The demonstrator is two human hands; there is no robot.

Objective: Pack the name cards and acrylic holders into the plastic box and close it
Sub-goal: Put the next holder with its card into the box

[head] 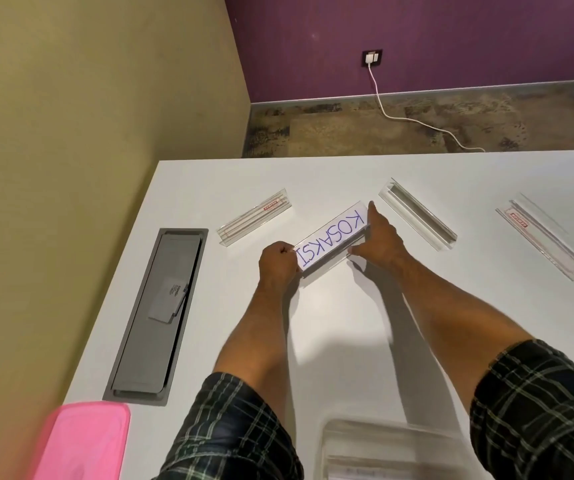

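At the table's (347,341) near left corner lies a pink plastic lid (81,441). Along the left edge runs a long grey metal cable hatch (155,317), set into the top. Past it, toward the far edge, lies a clear acrylic holder with a red label (254,216). Mid-table now: the left hand (278,263) has its fingers pinched together on the end of the white name card lettered KOSAKSI in blue (330,239), which sits in its clear acrylic holder (323,266). The right hand (380,239) has its fingers spread and clamped over that holder's other end. Further right, an empty clear acrylic holder (417,214), then another red-labelled acrylic holder (548,237) near the right edge. At the near edge sits the clear plastic box (382,448), open.
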